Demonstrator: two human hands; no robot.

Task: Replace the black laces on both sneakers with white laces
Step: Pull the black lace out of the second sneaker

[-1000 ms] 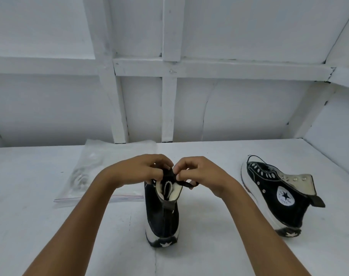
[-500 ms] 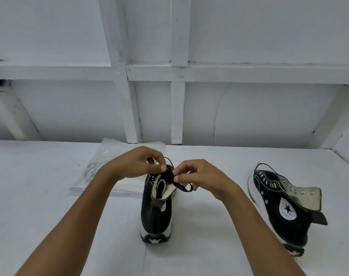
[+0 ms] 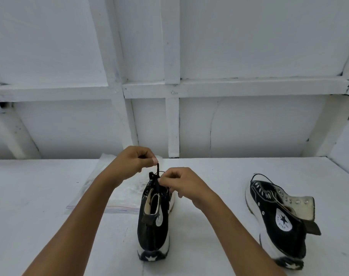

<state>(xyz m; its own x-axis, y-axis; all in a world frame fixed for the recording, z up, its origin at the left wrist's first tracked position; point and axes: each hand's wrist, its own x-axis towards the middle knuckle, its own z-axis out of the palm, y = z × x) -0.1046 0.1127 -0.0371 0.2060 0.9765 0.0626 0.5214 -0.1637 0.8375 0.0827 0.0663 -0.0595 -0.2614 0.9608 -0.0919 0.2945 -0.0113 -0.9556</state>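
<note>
Barely begun, I judge: my left hand pinches the black lace up from the six-o'clock sneaker, right hand pinching it lower; three-o'clock sneaker shows black lace too.

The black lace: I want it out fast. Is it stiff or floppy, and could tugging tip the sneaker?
Probably floppy: the black lace runs straight only where the left hand pinches it taut. The sneaker stands tall and narrow, so sideways tugs may tip it unless the right hand steadies it.

One sneaker stands on the bench. A bag lies left of it. The other sneaker lies to its right.
</note>
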